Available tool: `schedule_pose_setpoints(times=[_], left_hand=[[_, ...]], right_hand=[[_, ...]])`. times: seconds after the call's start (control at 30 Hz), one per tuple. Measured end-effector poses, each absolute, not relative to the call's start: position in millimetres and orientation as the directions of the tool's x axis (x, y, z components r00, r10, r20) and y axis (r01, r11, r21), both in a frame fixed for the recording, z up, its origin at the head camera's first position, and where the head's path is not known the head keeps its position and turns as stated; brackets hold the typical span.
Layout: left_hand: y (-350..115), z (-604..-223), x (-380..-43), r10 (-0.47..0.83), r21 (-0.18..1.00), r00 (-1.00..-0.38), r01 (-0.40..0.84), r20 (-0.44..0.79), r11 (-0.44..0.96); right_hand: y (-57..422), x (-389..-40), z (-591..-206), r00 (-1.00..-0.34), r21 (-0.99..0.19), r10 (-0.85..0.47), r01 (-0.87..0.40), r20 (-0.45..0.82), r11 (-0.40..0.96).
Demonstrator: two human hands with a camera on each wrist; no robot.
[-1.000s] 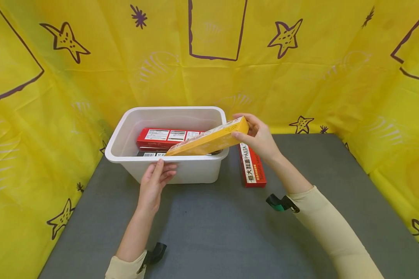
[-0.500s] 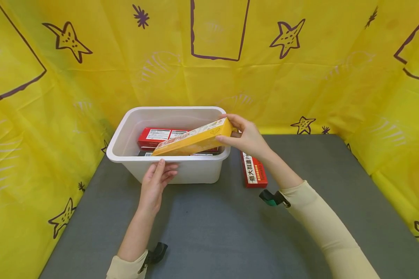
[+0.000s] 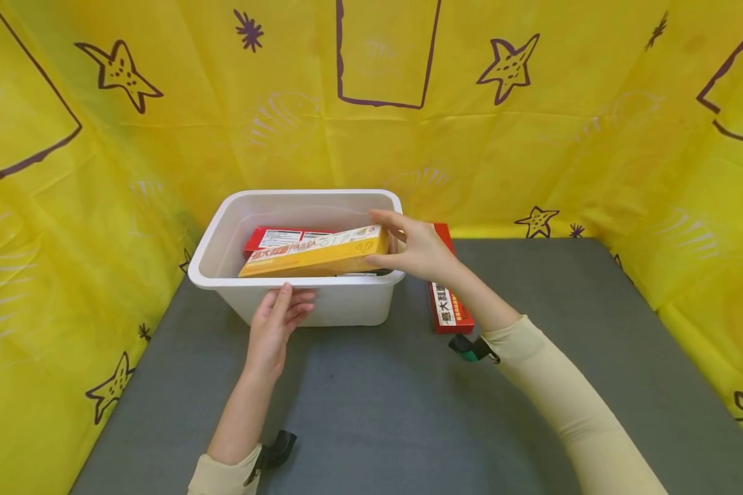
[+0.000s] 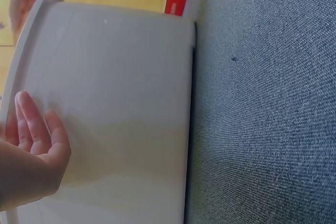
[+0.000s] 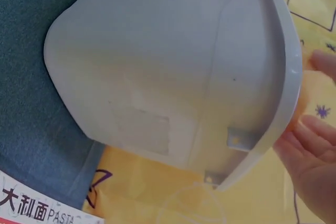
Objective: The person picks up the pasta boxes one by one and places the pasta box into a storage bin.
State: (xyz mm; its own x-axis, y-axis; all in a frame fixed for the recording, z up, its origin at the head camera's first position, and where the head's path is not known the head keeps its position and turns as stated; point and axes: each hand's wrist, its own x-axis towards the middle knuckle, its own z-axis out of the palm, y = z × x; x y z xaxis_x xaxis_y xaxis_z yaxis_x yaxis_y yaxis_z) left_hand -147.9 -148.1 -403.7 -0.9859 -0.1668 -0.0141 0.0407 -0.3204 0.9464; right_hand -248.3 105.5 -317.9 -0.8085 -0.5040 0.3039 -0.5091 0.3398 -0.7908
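Note:
My right hand [image 3: 417, 249] pinches the right end of a yellow pasta box [image 3: 316, 261] between thumb and fingers. The box slants into a white plastic bin [image 3: 347, 302], its left end lower behind the front rim. In the right wrist view, the fingers [image 5: 310, 145] show beyond the bin's rim. My left hand [image 3: 271, 330] is at the bin's front, thumb tip right at the underside of the rim and fingers loosely bent by the wall. The left wrist view shows those relaxed fingers [image 4: 37, 129] beside the wall. Inside, a red box [image 3: 285, 238] lies partly hidden behind the yellow one.
Another red pasta box [image 3: 452, 309] lies on the grey tabletop [image 3: 371, 405] right of the bin, partly covered by my right wrist. A dark box [image 3: 380, 273] shows slightly inside the bin. A yellow patterned cloth [image 3: 446, 158] encloses the back and sides.
My right hand has moved left and slightly lower with the yellow pasta box, bringing it further into the bin and flatter. The left hand and the bin stay put.

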Motion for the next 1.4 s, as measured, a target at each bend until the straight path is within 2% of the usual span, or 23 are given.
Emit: schedule_pose_setpoints(times=[0.13, 0.53, 0.67, 0.83, 1.0, 1.17, 1.4], left_hand=[[-148, -404, -148, -0.162, 0.953, -0.987, 0.033, -0.017, -0.301], [-148, -404, -147, -0.162, 0.959, -0.987, 0.034, -0.012, -0.28], [-149, -404, -147, -0.165, 0.958, -0.986, 0.034, -0.014, -0.285], [-148, -404, -147, -0.168, 0.959, -0.986, 0.031, -0.017, -0.281], [-149, -404, -147, -0.163, 0.962, -0.986, 0.028, -0.017, -0.272], [-149, -404, -147, -0.156, 0.96, -0.988, 0.045, 0.001, -0.276], [-149, -405, -147, -0.15, 0.96, -0.989, 0.042, 0.0, -0.276]], right_hand=[[107, -247, -319, -0.81, -0.804, -0.486, -0.51, 0.328, 0.307], [133, -229, -326, -0.88, -0.868, -0.314, -0.436, 0.356, 0.237], [146, -225, -334, -0.896, -0.864, -0.265, -0.425, 0.357, 0.27], [161, -225, -350, -0.935, -0.872, -0.18, -0.351, 0.306, 0.34], [171, -223, -364, -0.955, -0.887, -0.105, -0.296, 0.276, 0.354], [180, -221, -379, -0.963, -0.903, -0.076, -0.269, 0.259, 0.335], [191, -220, -399, -0.977, -0.904, -0.045, -0.208, 0.207, 0.375]])
